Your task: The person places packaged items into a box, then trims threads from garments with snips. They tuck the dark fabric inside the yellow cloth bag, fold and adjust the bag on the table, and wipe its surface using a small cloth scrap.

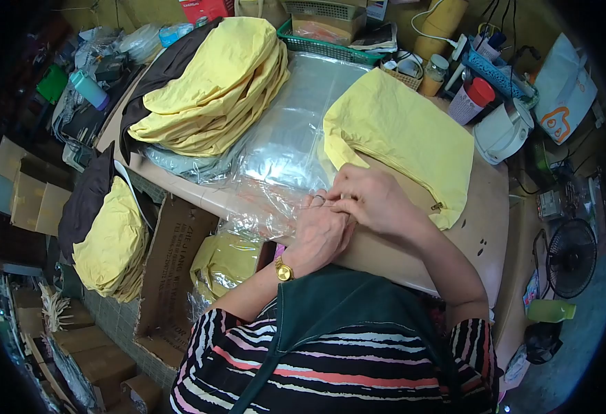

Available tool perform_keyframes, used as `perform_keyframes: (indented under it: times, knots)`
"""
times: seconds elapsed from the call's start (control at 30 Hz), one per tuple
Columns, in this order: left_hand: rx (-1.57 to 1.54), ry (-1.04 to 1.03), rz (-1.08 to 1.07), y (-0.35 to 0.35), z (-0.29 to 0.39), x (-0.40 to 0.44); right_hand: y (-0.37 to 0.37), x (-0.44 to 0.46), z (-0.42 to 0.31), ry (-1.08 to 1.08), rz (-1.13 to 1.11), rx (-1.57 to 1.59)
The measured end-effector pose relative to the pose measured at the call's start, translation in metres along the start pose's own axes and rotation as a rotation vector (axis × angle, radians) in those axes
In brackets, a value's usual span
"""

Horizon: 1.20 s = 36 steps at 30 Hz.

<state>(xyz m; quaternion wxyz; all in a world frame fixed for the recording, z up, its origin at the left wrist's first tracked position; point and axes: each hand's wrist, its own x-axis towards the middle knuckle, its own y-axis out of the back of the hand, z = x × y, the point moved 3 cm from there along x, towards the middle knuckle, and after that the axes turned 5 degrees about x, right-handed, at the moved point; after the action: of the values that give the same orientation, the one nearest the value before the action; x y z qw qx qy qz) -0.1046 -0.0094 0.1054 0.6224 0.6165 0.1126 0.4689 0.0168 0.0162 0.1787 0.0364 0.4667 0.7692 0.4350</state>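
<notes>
Pale table (489,196): a large stack of folded yellow fabric pieces (210,90) lies unwrapped, seemingly outstanding. Open brown cardboard box (161,297): contains yellow fabric in clear plastic (227,261), seemingly done. One flat yellow fabric bag (410,127) lies unwrapped on the table, beyond the right hand (366,196). Right fingers bent, meeting the curled left hand (322,231); whether either grips anything cannot be told.
</notes>
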Motion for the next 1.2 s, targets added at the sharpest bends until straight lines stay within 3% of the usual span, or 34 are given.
perform_keyframes:
  times: [0.03, 0.1, 0.23, 0.3, 0.43, 0.5, 0.6, 0.73, 0.8, 1.0, 1.07, 1.17, 1.2]
  knots:
    - [0.014, 0.009, -0.055, 0.001, 0.000, 0.002, -0.001, 0.000, -0.004, 0.001, -0.001, 0.000]
    - [0.026, 0.019, -0.111, 0.000, 0.001, 0.003, -0.008, -0.001, -0.012, 0.167, -0.113, -0.406]
    - [-0.002, 0.009, -0.060, -0.002, -0.001, 0.001, -0.012, -0.001, -0.006, 0.086, -0.191, -0.394]
    - [-0.027, 0.016, -0.070, -0.001, -0.002, 0.001, -0.007, 0.001, 0.007, -0.028, -0.114, -0.052]
    - [-0.026, 0.035, -0.049, 0.004, 0.002, 0.001, 0.000, 0.004, 0.022, -0.183, -0.150, 0.160]
    - [-0.001, 0.030, -0.019, 0.007, 0.003, 0.001, -0.005, 0.001, 0.041, -0.471, -0.177, 0.735]
    - [-0.030, 0.046, -0.034, 0.010, 0.004, 0.002, 0.006, 0.002, 0.042, -0.599, -0.054, 1.007]
    - [-0.105, 0.018, -0.035, 0.013, 0.004, 0.001, 0.013, 0.003, 0.046, -0.590, -0.109, 1.075]
    - [-0.106, 0.021, -0.051, 0.009, 0.004, -0.001, 0.007, 0.006, 0.044, -0.481, -0.072, 0.894]
    - [-0.516, -0.038, -0.311, -0.035, 0.010, -0.014, 0.049, 0.057, 0.012, -0.360, 0.204, 0.958]
    - [-0.869, -0.100, -1.010, -0.056, 0.022, -0.022, 0.069, 0.081, -0.003, -0.166, 0.170, 0.878]
    - [-1.005, -0.031, -0.942, -0.070, 0.029, -0.031, 0.088, 0.116, -0.034, -0.053, 0.186, 0.805]
    - [-1.000, -0.038, -0.945, -0.072, 0.031, -0.030, 0.091, 0.128, -0.044, -0.047, 0.220, 0.616]
